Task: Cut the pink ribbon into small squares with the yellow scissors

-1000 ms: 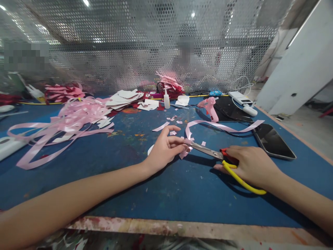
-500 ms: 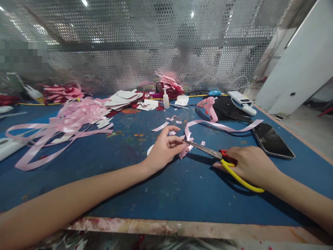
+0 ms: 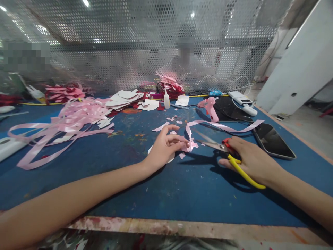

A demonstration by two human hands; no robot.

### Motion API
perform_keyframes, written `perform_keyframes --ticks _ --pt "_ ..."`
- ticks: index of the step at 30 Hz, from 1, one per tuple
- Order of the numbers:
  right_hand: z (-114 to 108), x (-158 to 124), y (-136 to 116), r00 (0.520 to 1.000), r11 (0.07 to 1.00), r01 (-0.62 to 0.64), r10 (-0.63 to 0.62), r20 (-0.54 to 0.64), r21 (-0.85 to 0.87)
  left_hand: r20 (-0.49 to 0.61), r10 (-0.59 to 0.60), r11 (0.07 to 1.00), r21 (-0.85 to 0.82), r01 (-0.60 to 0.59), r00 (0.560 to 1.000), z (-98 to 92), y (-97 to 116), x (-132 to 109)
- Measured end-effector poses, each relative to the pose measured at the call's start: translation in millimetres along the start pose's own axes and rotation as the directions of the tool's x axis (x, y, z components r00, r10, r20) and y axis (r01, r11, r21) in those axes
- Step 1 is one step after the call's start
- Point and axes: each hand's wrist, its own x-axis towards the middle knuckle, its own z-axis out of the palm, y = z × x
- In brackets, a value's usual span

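Observation:
Between the thumb and fingers of my left hand [image 3: 165, 146] is the end of a pink ribbon [image 3: 221, 125], which curls up and runs off to the right across the table. My right hand [image 3: 252, 159] is closed round the handles of a pair of scissors [image 3: 240, 172] with yellow and red grips. The scissor blades are parted and slightly blurred, pointing left, a little apart from the ribbon. Small pink ribbon scraps [image 3: 182, 156] lie around my left fingertips. A white round piece [image 3: 170, 159] shows partly from under my left hand.
A pink glue gun [image 3: 210, 109] and a phone [image 3: 273, 140] lie to the right. At the back stand a small white bottle [image 3: 167, 100] and white cut pieces [image 3: 123, 99]. A heap of pink ribbon [image 3: 75, 116] covers the left side. Perforated metal sheet [image 3: 145, 45] closes off the far edge.
The scissors have drawn back to the right from my left fingertips, and their blades have opened. A small ribbon scrap now lies just below my left fingers.

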Motion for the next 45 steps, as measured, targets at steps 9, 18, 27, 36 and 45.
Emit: perform_keyframes --ticks 9,18,27,36,45 --pt "-5 -2 -10 0.991 0.983 -0.071 0.089 0.102 -0.168 0.01 -0.013 1.0 0.027 0.012 1.0 2.3 4 -2" --pt "-3 -2 -11 0.998 0.98 0.003 0.008 0.056 -0.201 0.086 -0.024 0.998 0.057 0.019 0.996 4.0 6 -5" --pt "1 -5 -8 0.999 0.973 0.043 -0.039 0.022 -0.225 0.104 -0.018 0.994 0.109 0.007 0.994 4.0 8 -5" --pt "3 -2 -6 0.999 0.983 0.028 -0.024 0.023 -0.18 0.115 -0.014 0.999 0.045 0.009 0.993 2.3 2 -4" --pt "-6 1 -3 0.987 0.999 0.022 -0.027 -0.156 -0.038 0.051 -0.023 0.999 0.029 0.021 0.998 -0.9 -1 0"
